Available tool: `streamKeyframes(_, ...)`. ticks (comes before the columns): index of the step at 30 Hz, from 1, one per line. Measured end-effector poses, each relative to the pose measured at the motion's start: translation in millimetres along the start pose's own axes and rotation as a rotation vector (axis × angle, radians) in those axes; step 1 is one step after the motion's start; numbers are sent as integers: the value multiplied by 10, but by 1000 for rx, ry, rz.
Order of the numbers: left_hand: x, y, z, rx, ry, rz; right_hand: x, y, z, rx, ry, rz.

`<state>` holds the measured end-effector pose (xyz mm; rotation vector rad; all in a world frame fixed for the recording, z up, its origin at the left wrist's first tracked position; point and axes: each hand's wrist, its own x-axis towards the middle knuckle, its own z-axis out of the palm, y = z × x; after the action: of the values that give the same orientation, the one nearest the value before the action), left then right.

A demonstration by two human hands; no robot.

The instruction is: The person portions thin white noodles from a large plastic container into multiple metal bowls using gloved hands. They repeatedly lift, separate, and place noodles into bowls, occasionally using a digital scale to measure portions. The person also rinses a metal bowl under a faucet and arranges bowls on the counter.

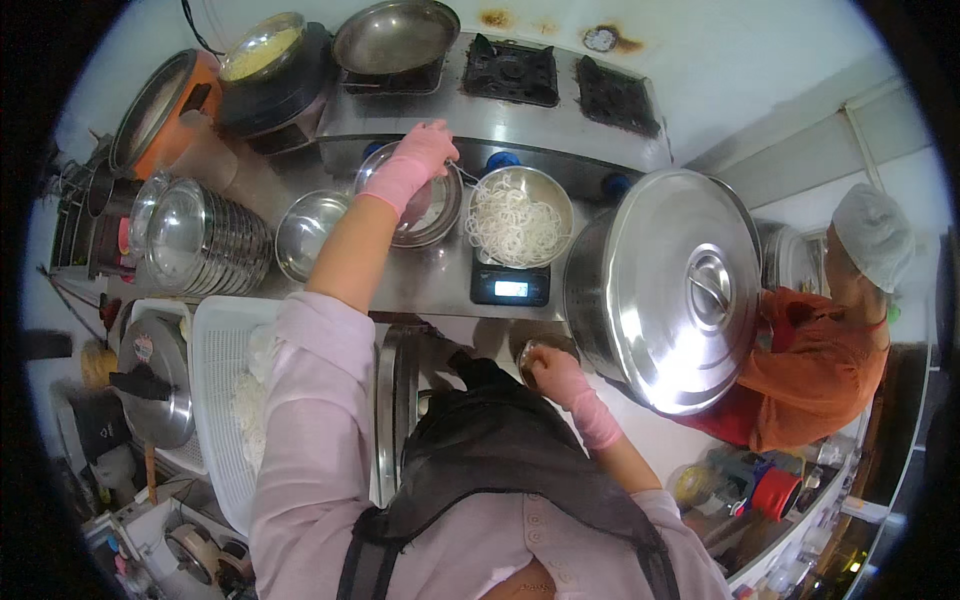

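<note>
My left hand, in a pink glove, is above stacked round metal pans. Something thin runs from its fingers towards a metal bowl; whether it is a utensil or a strand I cannot tell. White ring-like noodles or strips fill that bowl, which sits on a black digital kitchen scale with a lit display. Lower down, my right hand, also gloved in pink, grips the rim of a small metal bowl. Its contents are hidden.
A large lidded steel pot stands right of the scale. Behind are a gas stove and a frying pan. Left are an empty metal bowl, stacked metal bowls and a white plastic basket. A person in orange is at right.
</note>
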<state>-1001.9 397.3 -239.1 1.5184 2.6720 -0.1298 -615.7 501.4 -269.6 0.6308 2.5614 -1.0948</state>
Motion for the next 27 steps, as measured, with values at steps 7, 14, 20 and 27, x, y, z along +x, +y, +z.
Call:
streamKeyframes(7, 151, -5, 68, 99, -44, 75, 27, 206, 75, 11, -129, 38)
streamKeyframes(14, 1, 104, 111, 370, 194, 195, 227, 129, 44, 64, -90, 7)
streamKeyframes(20, -91, 403, -448, -124, 81, 52, 339, 14, 37, 162, -46, 3)
streamKeyframes(27, -66, 687, -581, -650, -97, -22, 548, 177, 197, 383, 145, 65)
